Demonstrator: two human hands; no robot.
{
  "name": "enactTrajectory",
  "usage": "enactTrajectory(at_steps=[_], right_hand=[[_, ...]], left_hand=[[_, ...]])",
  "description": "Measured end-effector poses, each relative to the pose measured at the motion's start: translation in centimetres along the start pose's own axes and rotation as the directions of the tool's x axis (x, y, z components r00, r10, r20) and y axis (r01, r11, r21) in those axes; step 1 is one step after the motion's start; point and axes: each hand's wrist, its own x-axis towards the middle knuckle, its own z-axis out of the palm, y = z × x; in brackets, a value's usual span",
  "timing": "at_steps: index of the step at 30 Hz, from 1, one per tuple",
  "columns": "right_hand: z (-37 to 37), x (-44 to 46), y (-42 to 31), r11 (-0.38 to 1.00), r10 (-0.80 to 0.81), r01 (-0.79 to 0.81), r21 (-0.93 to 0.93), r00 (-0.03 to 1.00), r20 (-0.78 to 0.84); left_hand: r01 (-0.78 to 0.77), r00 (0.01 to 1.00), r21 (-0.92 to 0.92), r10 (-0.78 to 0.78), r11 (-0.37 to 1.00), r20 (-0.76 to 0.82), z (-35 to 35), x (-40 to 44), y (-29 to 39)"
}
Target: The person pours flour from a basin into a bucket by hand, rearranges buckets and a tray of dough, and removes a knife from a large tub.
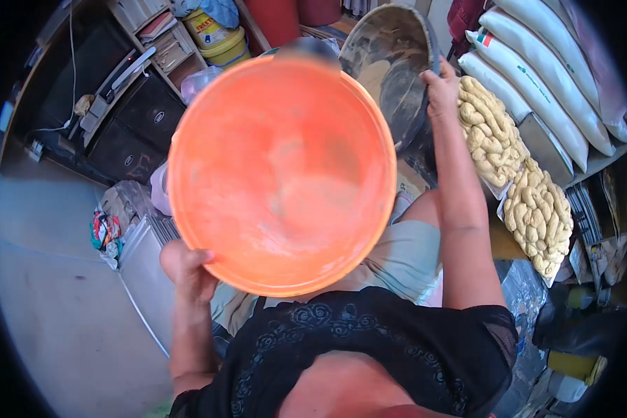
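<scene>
A large round orange basin (272, 167) fills the middle of the view, its dusty inside turned up toward me. My left hand (188, 270) grips its lower left rim, with the thumb over the edge. To the upper right, a dark basin (405, 80) with dried, pale residue inside stands tilted on its side, partly behind the orange one. My right hand (442, 89) is closed round the right rim of this dark basin. Just right of my right forearm lies a heap of yellowish twisted strands (491, 132).
A second heap of yellowish strands (536, 216) lies nearer me. White filled sacks (536, 90) are stacked at the upper right. On the left are black cabinets (143, 129), a shelf with a yellow bucket (219, 42), and crumpled plastic (108, 233) on the floor (56, 292).
</scene>
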Motion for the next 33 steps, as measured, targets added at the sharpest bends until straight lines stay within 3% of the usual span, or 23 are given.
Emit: enactTrajectory(at_steps=[2, 4, 6, 8, 9, 14, 19, 23, 27, 28, 30, 32, 33], right_hand=[[-0.5, 3.2, -1.0, 0.997, -0.041, 0.036, 0.074, 0.998, 0.057], [-0.9, 6.7, -2.9, 0.998, -0.059, 0.057, 0.017, 0.987, 0.151], [0.2, 8.8, -5.6, 0.992, -0.101, 0.088, 0.095, 0.985, 0.14], [-0.1, 12.0, -6.7, 0.995, -0.096, 0.086, 0.059, 0.976, 0.195], [0.3, 12.3, -8.2, 0.994, -0.069, 0.055, 0.092, 0.986, 0.154], [-0.6, 16.1, -12.5, 0.981, -0.19, 0.18, 0.068, 0.963, 0.193], [-1.8, 15.0, -18.9, 0.997, -0.063, 0.048, 0.063, 0.967, 0.247], [0.6, 7.9, -24.4, 0.968, -0.251, 0.25, 0.033, 0.949, 0.192], [2.2, 3.9, -25.4, 0.968, -0.232, 0.245, -0.055, 0.956, 0.18], [1.2, 4.6, -25.0, 0.958, -0.174, 0.22, -0.186, 0.956, 0.236], [1.0, 4.3, -23.9, 0.932, -0.165, 0.254, -0.26, 0.933, 0.32], [3.2, 1.5, -23.5, 0.947, -0.21, 0.284, -0.149, 0.899, 0.385], [3.3, 0.8, -23.2, 0.941, -0.183, 0.28, -0.19, 0.893, 0.412]], left_hand=[[0.045, 0.999, 0.012, -0.045, 0.999, 0.0, 0.1, 0.6, -1.9], [0.078, 0.997, 0.009, -0.078, 0.997, 0.008, 0.6, 1.0, -3.5], [0.123, 0.992, 0.031, -0.124, 0.992, 0.022, 1.4, 1.3, -4.8], [0.179, 0.983, 0.085, -0.183, 0.98, 0.034, 2.0, 1.6, -5.8], [0.146, 0.984, 0.101, -0.155, 0.984, 0.089, 2.2, 2.1, -6.6], [0.296, 0.95, 0.126, -0.306, 0.947, 0.065, 3.0, 5.4, -10.9], [0.374, 0.92, 0.128, -0.384, 0.919, 0.071, 1.1, 11.4, -18.0], [0.368, 0.928, 0.111, -0.372, 0.923, 0.019, 0.8, 14.8, -20.3], [0.333, 0.943, 0.118, -0.332, 0.935, -0.033, 0.0, 20.1, -23.2], [0.316, 0.949, 0.124, -0.314, 0.94, -0.038, -0.2, 21.3, -23.9], [0.292, 0.956, 0.108, -0.289, 0.95, -0.045, -0.8, 23.1, -25.5], [0.289, 0.957, 0.083, -0.287, 0.954, -0.043, -1.1, 23.8, -25.4], [0.307, 0.952, 0.066, -0.305, 0.949, -0.036, -1.3, 23.7, -25.3]])
